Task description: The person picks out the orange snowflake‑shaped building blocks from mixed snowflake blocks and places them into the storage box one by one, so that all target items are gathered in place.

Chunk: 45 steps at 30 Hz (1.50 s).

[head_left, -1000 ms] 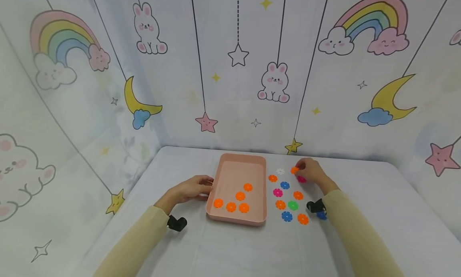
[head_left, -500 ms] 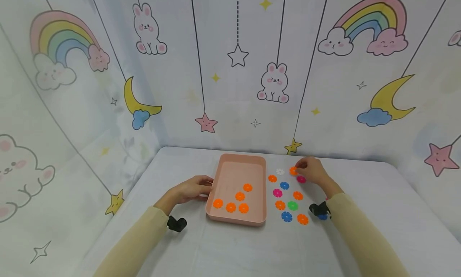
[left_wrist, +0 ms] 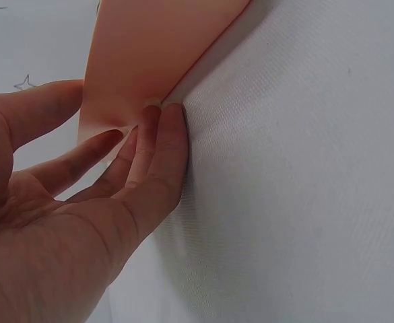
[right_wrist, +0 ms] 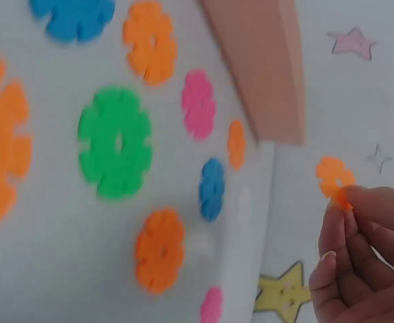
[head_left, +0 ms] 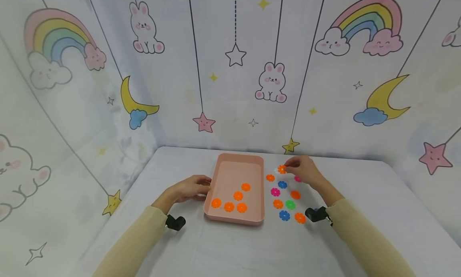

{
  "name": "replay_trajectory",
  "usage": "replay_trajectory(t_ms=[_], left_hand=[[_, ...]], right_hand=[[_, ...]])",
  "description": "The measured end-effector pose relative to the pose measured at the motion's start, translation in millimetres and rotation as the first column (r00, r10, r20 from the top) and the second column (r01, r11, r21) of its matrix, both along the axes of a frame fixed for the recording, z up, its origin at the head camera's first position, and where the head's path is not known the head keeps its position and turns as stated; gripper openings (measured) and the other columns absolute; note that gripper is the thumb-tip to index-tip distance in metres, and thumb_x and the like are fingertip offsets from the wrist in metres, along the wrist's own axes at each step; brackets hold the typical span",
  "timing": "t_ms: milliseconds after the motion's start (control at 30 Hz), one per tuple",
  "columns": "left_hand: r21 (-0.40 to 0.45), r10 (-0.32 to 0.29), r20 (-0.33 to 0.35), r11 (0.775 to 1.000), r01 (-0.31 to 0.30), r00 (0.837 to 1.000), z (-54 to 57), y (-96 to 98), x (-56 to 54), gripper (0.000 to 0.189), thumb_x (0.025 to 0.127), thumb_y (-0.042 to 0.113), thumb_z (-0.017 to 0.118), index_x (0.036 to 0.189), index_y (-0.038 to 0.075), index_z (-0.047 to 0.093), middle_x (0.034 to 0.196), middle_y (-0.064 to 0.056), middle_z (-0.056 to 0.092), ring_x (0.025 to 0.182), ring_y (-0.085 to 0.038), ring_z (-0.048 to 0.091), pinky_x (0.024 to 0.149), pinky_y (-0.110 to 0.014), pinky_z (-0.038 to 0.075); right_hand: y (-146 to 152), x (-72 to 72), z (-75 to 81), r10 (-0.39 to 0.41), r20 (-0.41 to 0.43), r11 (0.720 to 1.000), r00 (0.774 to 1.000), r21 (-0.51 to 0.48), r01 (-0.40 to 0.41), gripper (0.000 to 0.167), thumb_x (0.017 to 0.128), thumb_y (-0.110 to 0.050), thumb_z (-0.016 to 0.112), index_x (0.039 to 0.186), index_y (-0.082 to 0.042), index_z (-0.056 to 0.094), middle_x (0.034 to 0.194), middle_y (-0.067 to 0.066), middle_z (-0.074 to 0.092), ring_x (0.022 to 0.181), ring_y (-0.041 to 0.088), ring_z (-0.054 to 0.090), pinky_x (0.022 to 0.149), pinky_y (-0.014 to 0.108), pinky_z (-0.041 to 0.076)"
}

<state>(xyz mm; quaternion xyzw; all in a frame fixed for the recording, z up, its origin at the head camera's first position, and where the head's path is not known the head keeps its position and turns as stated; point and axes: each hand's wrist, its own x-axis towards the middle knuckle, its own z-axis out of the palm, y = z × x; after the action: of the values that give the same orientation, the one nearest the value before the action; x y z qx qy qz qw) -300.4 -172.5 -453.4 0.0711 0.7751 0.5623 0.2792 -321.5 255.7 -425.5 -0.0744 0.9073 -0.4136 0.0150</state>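
Note:
My right hand (head_left: 304, 171) pinches an orange notched plastic disc (head_left: 282, 169) between thumb and fingertips. In the head view the disc overlaps a white disc (head_left: 276, 171); in the right wrist view, the held orange disc (right_wrist: 333, 176) shows against the wall. My left hand (head_left: 191, 187) rests with extended fingers at the left side of a pink tray (head_left: 235, 220). In the left wrist view its fingertips touch the outer tray wall (left_wrist: 149, 47) low down, with the thumb near the rim. Several orange discs (head_left: 238, 195) lie inside the tray, in its front half.
Right of the tray, loose discs lie spread on the white tabletop: a green disc (head_left: 290, 205), blue discs (head_left: 284, 215), pink discs (head_left: 275, 192) and more orange discs (head_left: 295, 195). A cartoon-printed curtain (head_left: 169, 77) stands behind the table.
My right hand has lifted the orange disc and moved left with it, toward the tray, over the white disc. The left hand stays at the tray's side. The head view shifted slightly.

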Motion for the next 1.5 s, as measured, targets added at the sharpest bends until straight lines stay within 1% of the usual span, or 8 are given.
replay_trajectory(t_ms=[300,567,667,967,1033,1167,1267,1500], left_hand=[[0.01,0.0,0.003,1.0,0.0,1.0,-1.4,-0.8,-1.1,0.048,0.101,0.011,0.061,0.145,-0.004,0.047,0.144,-0.019,0.053,0.116,-0.027,0.064,0.099,-0.045,0.056],[0.018,0.0,0.007,1.0,0.0,1.0,-1.8,-1.5,-0.8,0.05,0.101,0.011,0.061,0.146,-0.004,0.046,0.144,-0.019,0.053,0.116,-0.028,0.063,0.099,-0.046,0.056],[0.017,0.0,0.01,1.0,0.0,1.0,-3.2,-1.7,-1.3,0.05,0.101,0.011,0.062,0.146,-0.003,0.046,0.144,-0.018,0.053,0.117,-0.027,0.063,0.099,-0.045,0.056],[0.018,-0.006,0.012,1.0,0.006,1.0,0.4,-1.9,-1.0,0.048,0.101,0.011,0.061,0.145,-0.004,0.047,0.143,-0.019,0.053,0.117,-0.028,0.063,0.099,-0.045,0.056],[0.011,-0.009,0.013,1.0,0.009,1.0,1.5,-2.0,-1.0,0.048,0.102,0.012,0.061,0.145,-0.004,0.048,0.142,-0.019,0.054,0.116,-0.028,0.063,0.099,-0.045,0.056],[0.005,-0.02,0.015,1.0,0.02,1.0,1.5,-3.0,-1.3,0.048,0.102,0.012,0.06,0.145,-0.004,0.046,0.142,-0.02,0.053,0.116,-0.028,0.063,0.1,-0.045,0.056],[0.011,-0.015,0.024,1.0,0.014,1.0,0.2,-3.3,-1.9,0.049,0.102,0.012,0.061,0.145,-0.004,0.046,0.142,-0.02,0.053,0.116,-0.028,0.063,0.099,-0.044,0.056],[0.014,-0.007,0.025,1.0,0.006,1.0,0.7,-2.6,-2.8,0.049,0.101,0.013,0.063,0.145,-0.002,0.048,0.142,-0.018,0.054,0.115,-0.027,0.064,0.098,-0.045,0.057]], right_hand=[[-43,14.7,20.6,0.079,0.037,0.996,0.996,-0.054,-0.077,0.023,0.098,-0.015,0.069,0.114,0.001,0.071,0.107,0.014,0.072,0.105,0.04,0.065,0.093,0.046,0.058],[-86,19.4,31.5,0.148,0.09,0.986,0.985,-0.085,-0.14,0.014,0.096,-0.011,0.07,0.105,0.0,0.073,0.098,0.009,0.074,0.101,0.039,0.066,0.084,0.04,0.058],[-101,17.9,30.9,0.181,0.109,0.982,0.977,-0.083,-0.172,0.012,0.094,-0.01,0.07,0.102,-0.001,0.072,0.094,0.008,0.074,0.1,0.038,0.067,0.08,0.035,0.056],[-139,1.9,22.3,0.247,0.179,0.969,0.952,-0.069,-0.239,0.008,0.091,-0.005,0.072,0.098,-0.001,0.072,0.089,0.008,0.073,0.097,0.041,0.068,0.086,0.05,0.059],[-146,-1.7,20.5,0.25,0.183,0.968,0.951,-0.053,-0.244,0.007,0.089,-0.003,0.073,0.095,0.0,0.073,0.088,0.008,0.073,0.094,0.04,0.07,0.084,0.05,0.059],[-158,-8.8,14.0,0.245,0.202,0.966,0.948,0.038,-0.257,0.004,0.088,-0.002,0.074,0.092,-0.001,0.074,0.085,0.007,0.073,0.085,0.029,0.071,0.078,0.039,0.061],[-165,-13.9,9.4,0.243,0.232,0.953,0.942,0.126,-0.276,0.003,0.089,-0.003,0.073,0.091,-0.002,0.074,0.084,0.006,0.071,0.08,0.022,0.068,0.073,0.03,0.059],[-174,-21.8,7.1,0.228,0.274,0.917,0.934,0.262,-0.301,0.004,0.091,-0.005,0.072,0.09,-0.005,0.076,0.083,0.004,0.07,0.074,0.018,0.063,0.067,0.026,0.056]])
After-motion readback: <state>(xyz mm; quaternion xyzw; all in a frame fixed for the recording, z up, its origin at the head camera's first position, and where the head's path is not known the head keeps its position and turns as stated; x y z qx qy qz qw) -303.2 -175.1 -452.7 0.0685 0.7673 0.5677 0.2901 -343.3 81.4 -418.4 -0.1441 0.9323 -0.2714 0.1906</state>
